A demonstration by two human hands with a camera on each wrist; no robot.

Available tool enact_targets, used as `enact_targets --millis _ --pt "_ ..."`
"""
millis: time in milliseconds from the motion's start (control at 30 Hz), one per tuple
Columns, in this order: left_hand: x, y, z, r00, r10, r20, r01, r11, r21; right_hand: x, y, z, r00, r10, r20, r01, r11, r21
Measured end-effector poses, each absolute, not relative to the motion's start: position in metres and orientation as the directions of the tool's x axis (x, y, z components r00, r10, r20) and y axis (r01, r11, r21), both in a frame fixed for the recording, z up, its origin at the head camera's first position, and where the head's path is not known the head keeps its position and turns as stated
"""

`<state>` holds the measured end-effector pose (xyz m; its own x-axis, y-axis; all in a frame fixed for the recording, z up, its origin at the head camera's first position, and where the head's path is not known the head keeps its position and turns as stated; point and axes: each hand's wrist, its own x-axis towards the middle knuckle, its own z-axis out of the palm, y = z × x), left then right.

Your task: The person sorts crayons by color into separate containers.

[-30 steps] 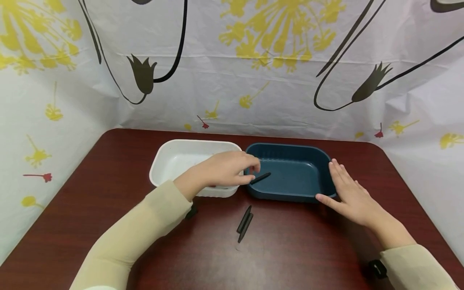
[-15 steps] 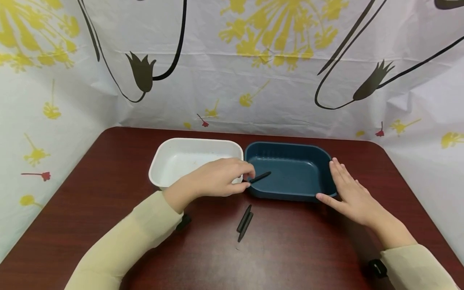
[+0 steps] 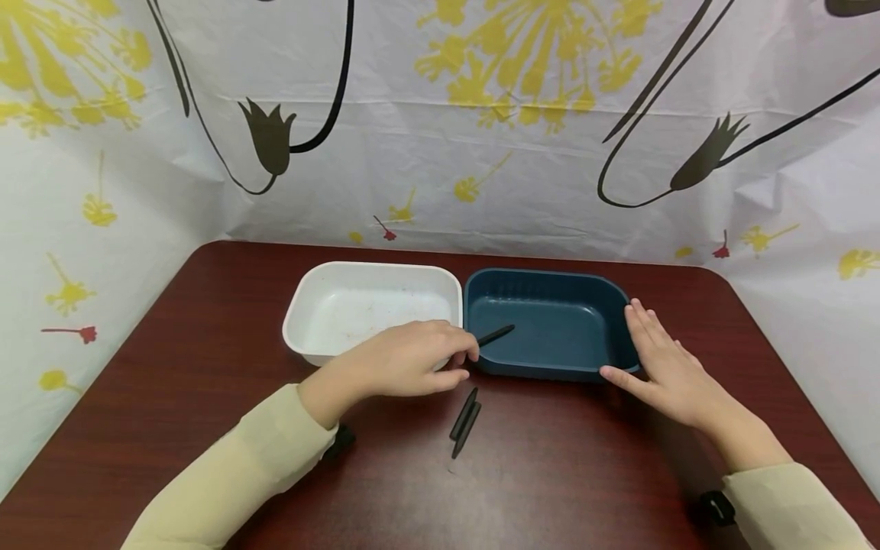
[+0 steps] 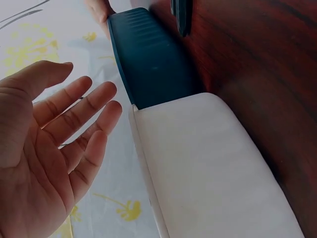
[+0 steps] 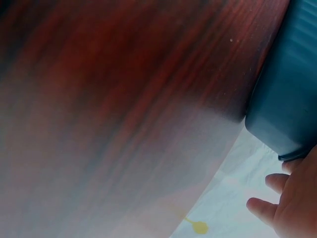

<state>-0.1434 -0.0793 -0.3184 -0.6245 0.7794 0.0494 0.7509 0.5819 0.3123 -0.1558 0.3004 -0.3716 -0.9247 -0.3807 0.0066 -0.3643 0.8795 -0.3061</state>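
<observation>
My left hand (image 3: 406,359) hovers over the front right rim of the white bin (image 3: 316,305), its fingers loosely bent. In the left wrist view its palm is bare, with nothing held. A black crayon (image 3: 496,334) lies in the left part of the dark blue bin (image 3: 560,340); my left fingertips hide its near end in the head view. Two more dark crayons (image 3: 466,424) lie side by side on the table, just in front of the bins. My right hand (image 3: 667,382) rests against the blue bin's right end, fingers extended and thumb at the front rim.
Both bins stand side by side near the back of the reddish-brown table (image 3: 550,473). Small reddish specks dot the white bin's floor. A white sheet (image 3: 536,191) with printed flowers hangs behind and at both sides of the table.
My left hand has drawn back leftward and toward me, away from the crayon in the blue bin. More of the white bin's inside shows. My right hand has stayed in place.
</observation>
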Motion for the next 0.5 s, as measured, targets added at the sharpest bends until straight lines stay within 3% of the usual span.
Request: enact_targets --millis 500 --pt "-0.133 -0.082 -0.330 -0.577 0.817 -0.006 0.770 0.546 0.331 -0.155 0.301 -0.372 -0.929 -0.369 -0.005 -0.352 0.891 -0.288"
